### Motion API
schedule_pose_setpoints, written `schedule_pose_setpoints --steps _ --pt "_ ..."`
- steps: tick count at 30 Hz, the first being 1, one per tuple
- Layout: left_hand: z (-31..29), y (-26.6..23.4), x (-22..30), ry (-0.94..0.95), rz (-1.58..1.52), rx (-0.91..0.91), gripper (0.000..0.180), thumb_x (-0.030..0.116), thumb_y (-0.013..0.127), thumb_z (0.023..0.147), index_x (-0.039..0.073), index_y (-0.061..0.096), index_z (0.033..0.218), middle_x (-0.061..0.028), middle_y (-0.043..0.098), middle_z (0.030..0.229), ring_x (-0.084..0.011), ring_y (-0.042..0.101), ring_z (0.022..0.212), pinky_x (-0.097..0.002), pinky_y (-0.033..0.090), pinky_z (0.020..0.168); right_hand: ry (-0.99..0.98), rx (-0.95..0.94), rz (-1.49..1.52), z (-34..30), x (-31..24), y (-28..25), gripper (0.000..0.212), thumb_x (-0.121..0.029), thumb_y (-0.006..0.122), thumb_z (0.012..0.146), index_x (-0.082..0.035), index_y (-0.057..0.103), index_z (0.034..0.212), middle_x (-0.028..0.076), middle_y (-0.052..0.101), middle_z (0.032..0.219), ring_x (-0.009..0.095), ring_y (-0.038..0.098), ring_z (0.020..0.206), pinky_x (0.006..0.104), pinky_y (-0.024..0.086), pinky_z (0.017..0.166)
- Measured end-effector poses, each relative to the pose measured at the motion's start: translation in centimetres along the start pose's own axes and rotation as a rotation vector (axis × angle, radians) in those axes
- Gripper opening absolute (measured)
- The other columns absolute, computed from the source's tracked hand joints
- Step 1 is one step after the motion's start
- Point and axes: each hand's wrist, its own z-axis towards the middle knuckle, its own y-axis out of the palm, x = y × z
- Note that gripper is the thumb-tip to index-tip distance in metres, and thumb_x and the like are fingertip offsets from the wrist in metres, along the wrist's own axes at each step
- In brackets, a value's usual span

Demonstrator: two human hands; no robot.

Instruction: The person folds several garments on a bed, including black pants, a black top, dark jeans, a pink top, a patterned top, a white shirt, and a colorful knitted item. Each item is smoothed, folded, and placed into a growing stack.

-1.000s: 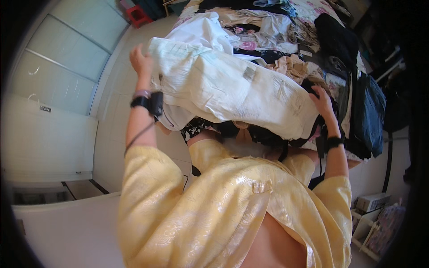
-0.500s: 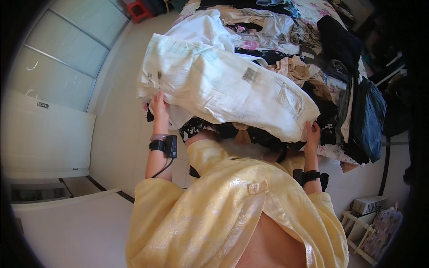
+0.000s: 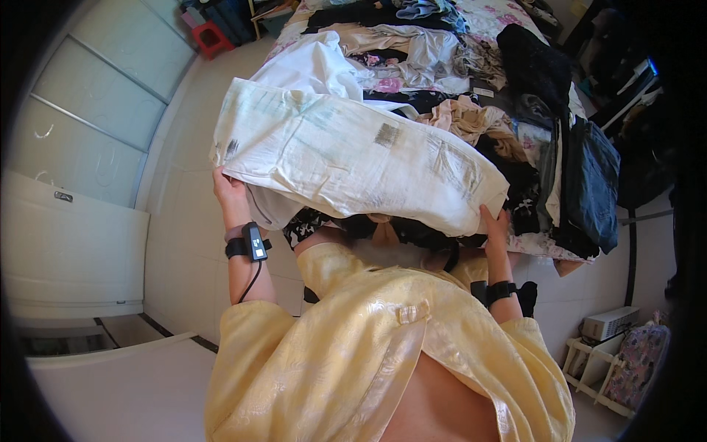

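White trousers (image 3: 324, 155), folded lengthwise with a dark worn-looking patch and greenish smudges, lie stretched across in front of me at the bed's near edge. My left hand (image 3: 230, 195) grips their lower left corner, with some fingers hidden behind the cloth. At the lower right end, my right hand (image 3: 495, 227) pinches the edge between thumb and fingers. Behind the trousers on the left spreads another white cloth (image 3: 302, 62), partly covered by them. Black patterned fabric (image 3: 305, 225) shows below the trousers, near my knees.
The floral bed (image 3: 508, 13) is strewn with clothes, among them a beige garment (image 3: 471, 118), a black fluffy one (image 3: 532, 62) and folded jeans (image 3: 595, 184) at the right edge. White cabinets (image 3: 88, 110) line the left. A red stool (image 3: 212, 38) stands far left; a small shelf (image 3: 596, 361) is lower right.
My left hand has moved down and left to the corner, pulling that end of the trousers flatter. The whole view has shifted slightly. Both hands keep hold of the trousers.
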Motion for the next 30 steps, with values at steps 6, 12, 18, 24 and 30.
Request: schedule_pose_setpoints --steps 6,12,18,24,30 --pt "-0.1 -2.5 -0.7 -0.047 0.033 0.279 0.028 0.019 0.057 0.093 -0.001 0.056 0.113 -0.0107 0.061 0.111 -0.0245 0.059 0.106 -0.0368 0.051 0.091 0.311 -0.156 0.450 -2.4 -0.6 -1.6 0.042 -0.027 0.076 0.084 -0.009 0.058 0.117 0.005 0.064 0.112 0.016 0.064 0.090 0.0291 0.056 0.066" --pt "-3.1 -0.3 -2.9 -0.100 0.051 0.184 0.048 0.033 0.065 0.092 0.002 0.052 0.126 -0.0101 0.056 0.127 -0.0249 0.053 0.117 -0.0407 0.049 0.095 0.630 -0.249 0.481 -1.9 0.1 -1.9 0.036 -0.041 0.074 0.083 -0.018 0.061 0.108 -0.001 0.066 0.098 0.014 0.062 0.078 0.0246 0.048 0.054" --pt "-1.7 0.6 -3.0 -0.101 0.260 0.118 0.051 0.028 0.068 0.090 -0.005 0.051 0.125 -0.0142 0.057 0.128 -0.0245 0.054 0.117 -0.0401 0.044 0.097 0.623 -0.369 0.608 -2.0 -0.4 -1.3 0.044 -0.041 0.073 0.084 -0.018 0.059 0.118 0.001 0.065 0.112 0.018 0.060 0.102 0.0354 0.051 0.076" --pt "0.5 -0.3 -3.4 -0.005 0.130 -0.072 0.041 0.015 0.067 0.088 -0.010 0.055 0.118 -0.0161 0.061 0.120 -0.0258 0.058 0.110 -0.0376 0.046 0.097 0.432 -0.331 0.687 -2.6 -1.7 -0.6 0.051 -0.020 0.074 0.083 -0.008 0.053 0.128 0.009 0.062 0.121 0.026 0.061 0.110 0.0426 0.053 0.090" --pt "-3.4 1.5 1.3 0.003 0.099 -0.149 0.039 0.012 0.063 0.089 -0.009 0.054 0.120 -0.0172 0.060 0.121 -0.0282 0.059 0.111 -0.0400 0.049 0.096 0.252 -0.317 0.826 0.2 -7.0 -5.5 0.049 -0.009 0.071 0.080 0.003 0.053 0.124 0.011 0.063 0.114 0.025 0.062 0.105 0.0383 0.051 0.092"
